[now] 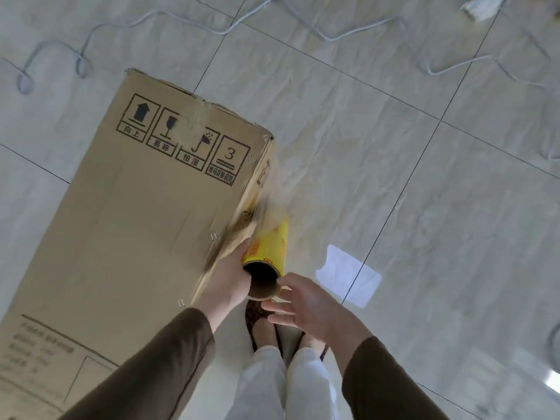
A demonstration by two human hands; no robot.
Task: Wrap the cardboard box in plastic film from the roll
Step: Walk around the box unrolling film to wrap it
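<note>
A long brown cardboard box (130, 213) with black handling symbols lies on the tiled floor at the left. The yellow film roll (268, 247), with a brown cardboard core, stands nearly upright against the box's right side. Clear film (266, 189) runs from it along that side. My left hand (230, 274) grips the roll's near end from the left. Just right of the core my right hand (303, 304) hovers with fingers spread, its fingertips close to the core's rim; whether they touch it I cannot tell.
Grey cables (272, 22) snake over the floor at the back, with a white plug block (481, 9) at the top right. My feet in patterned shoes (263, 325) stand just right of the box. Pale tiles (424, 177) spread to the right.
</note>
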